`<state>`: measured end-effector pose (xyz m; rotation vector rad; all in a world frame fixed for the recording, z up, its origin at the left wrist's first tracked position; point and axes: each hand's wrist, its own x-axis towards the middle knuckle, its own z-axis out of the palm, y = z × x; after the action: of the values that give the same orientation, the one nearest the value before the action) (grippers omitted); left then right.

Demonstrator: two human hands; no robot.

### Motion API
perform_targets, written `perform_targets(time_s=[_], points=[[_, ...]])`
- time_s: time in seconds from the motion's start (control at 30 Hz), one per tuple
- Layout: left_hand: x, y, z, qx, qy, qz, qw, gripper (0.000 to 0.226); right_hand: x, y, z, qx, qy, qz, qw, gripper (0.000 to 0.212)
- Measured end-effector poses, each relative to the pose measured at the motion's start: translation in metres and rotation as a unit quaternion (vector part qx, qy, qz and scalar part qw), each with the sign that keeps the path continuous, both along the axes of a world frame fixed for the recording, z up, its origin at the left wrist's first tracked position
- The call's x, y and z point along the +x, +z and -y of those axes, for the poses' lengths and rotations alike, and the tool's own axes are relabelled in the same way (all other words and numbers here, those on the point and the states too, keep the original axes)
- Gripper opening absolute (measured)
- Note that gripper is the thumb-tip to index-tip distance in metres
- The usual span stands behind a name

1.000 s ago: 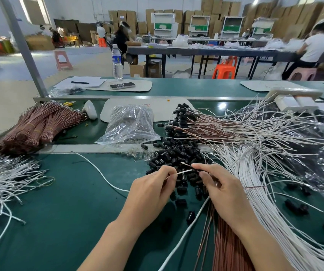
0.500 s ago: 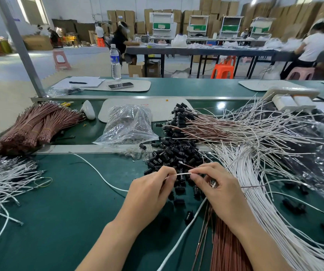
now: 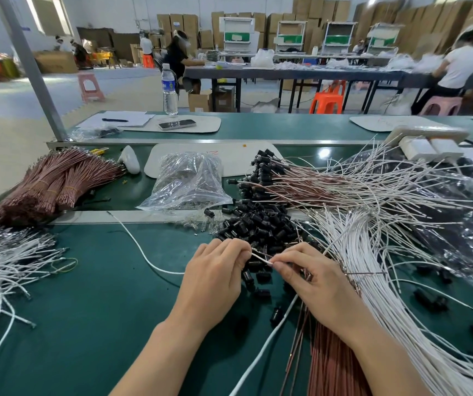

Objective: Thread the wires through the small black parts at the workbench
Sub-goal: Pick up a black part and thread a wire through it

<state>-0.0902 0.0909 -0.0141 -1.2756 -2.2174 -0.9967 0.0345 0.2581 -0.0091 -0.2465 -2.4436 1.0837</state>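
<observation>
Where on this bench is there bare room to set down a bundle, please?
The widest bare mat lies between the left white wires and the left hand, this side of the stray wire. A smaller gap sits between the brown bundle and the bag. Black parts behind the hands and wires right of the right hand crowd the rest.

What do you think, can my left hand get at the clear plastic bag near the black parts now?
Probably yes, once it lets go. The left hand pinches a white wire with the right hand, but only open green bench and a metal strip lie between it and the plastic bag.
</observation>
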Motion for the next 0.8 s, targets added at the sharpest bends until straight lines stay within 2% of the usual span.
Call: perform_targets(time_s=[0.27,0.4,0.63,0.8], points=[[-0.0017,-0.0007,-0.0006,0.014,-0.02,0.008,1.0,0.006,0.0001,0.0004,-0.0021,-0.035,-0.012,-0.013,0.999,0.017],[-0.0019,0.0003,-0.0005,0.033,-0.029,0.024,0.999,0.005,0.0003,0.002,-0.0016,-0.051,-0.019,-0.019,0.998,0.007],[-0.0014,0.0014,0.0001,0.057,-0.053,0.062,0.995,0.007,0.0025,0.0046,-0.0007,-0.062,-0.014,-0.009,0.998,0.01],[-0.0017,0.0021,0.0001,0.052,-0.043,0.069,0.995,0.014,0.0035,0.0062,-0.0022,-0.061,-0.003,0.005,0.998,0.004]])
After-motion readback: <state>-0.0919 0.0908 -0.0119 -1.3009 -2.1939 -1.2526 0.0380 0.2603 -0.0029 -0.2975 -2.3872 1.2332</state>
